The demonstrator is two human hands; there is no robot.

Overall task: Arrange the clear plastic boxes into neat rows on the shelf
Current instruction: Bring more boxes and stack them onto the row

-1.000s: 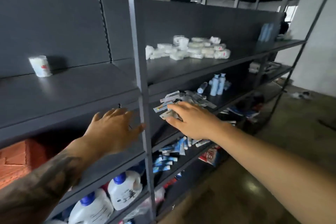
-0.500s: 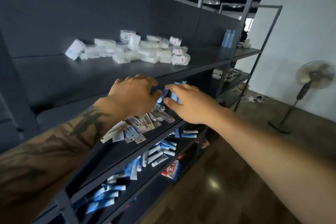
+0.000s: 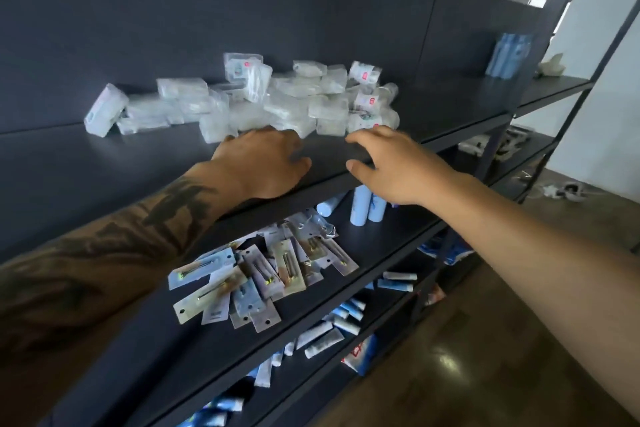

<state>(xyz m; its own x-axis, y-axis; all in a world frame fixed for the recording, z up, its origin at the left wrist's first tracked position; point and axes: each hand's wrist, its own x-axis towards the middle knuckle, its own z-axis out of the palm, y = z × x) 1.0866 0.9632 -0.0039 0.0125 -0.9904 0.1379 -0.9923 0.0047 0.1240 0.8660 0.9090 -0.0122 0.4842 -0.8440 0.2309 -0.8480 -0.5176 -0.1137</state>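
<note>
Several clear plastic boxes [image 3: 277,104] lie in a jumbled heap on the dark upper shelf [image 3: 104,166], against its back panel. One box [image 3: 104,110] leans tilted at the heap's left end. My left hand [image 3: 263,163] hovers over the shelf just in front of the heap, fingers relaxed, fingertips close to the nearest boxes and holding nothing. My right hand [image 3: 394,166] is over the shelf's front edge to the right, fingers loosely spread and empty, just short of the boxes with red labels [image 3: 369,102].
The shelf below carries scattered flat blister packs [image 3: 263,281] and pale blue bottles [image 3: 367,206]. Lower shelves hold small tubes [image 3: 322,340]. More blue bottles [image 3: 507,54] stand far right on the upper shelf. A dark upright post [image 3: 498,135] divides the bays.
Both hands rose from the blister packs on the lower shelf to the upper shelf, in front of the heap of clear boxes. The view shifted right and closer.
</note>
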